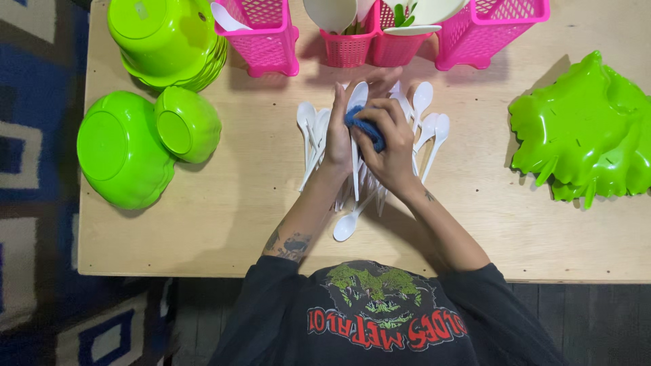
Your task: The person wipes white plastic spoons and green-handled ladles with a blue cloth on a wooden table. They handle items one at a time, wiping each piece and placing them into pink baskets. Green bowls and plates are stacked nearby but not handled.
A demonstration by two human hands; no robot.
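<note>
My left hand (337, 139) holds a white plastic spoon (355, 108) upright by its handle over a pile of white spoons (426, 130) on the wooden table (237, 203). My right hand (390, 146) presses a dark blue cloth (359, 125) against that spoon's bowl and handle. Several more white spoons lie fanned out under and beside both hands, one pointing toward me at the table's near side (347, 225).
Pink mesh baskets (264, 41) with white utensils stand along the far edge. Green bowls (122, 149) are stacked upside down at the left. Green leaf-shaped dishes (583, 129) lie at the right. A patterned blue rug (34, 169) lies beyond the table's left edge.
</note>
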